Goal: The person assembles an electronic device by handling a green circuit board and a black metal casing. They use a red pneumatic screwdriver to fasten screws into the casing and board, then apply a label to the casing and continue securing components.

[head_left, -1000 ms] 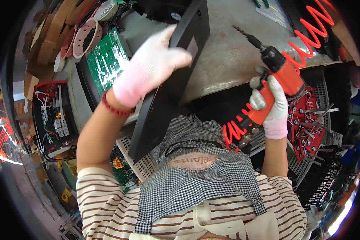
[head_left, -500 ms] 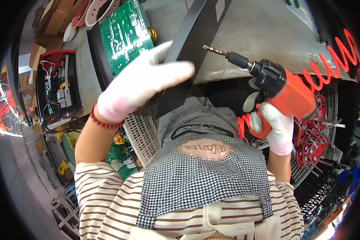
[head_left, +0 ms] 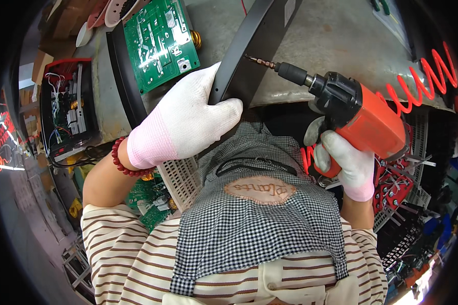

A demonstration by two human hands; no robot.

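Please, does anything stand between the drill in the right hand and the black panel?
Nothing visible does. The drill bit overlaps the black panel in view; whether they touch, I cannot tell. The left hand grips the panel lower, apart from the bit.

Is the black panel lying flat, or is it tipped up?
Tipped up: the panel slants, and the left hand grips it with the thumb in front and the fingertips hidden behind its edge.
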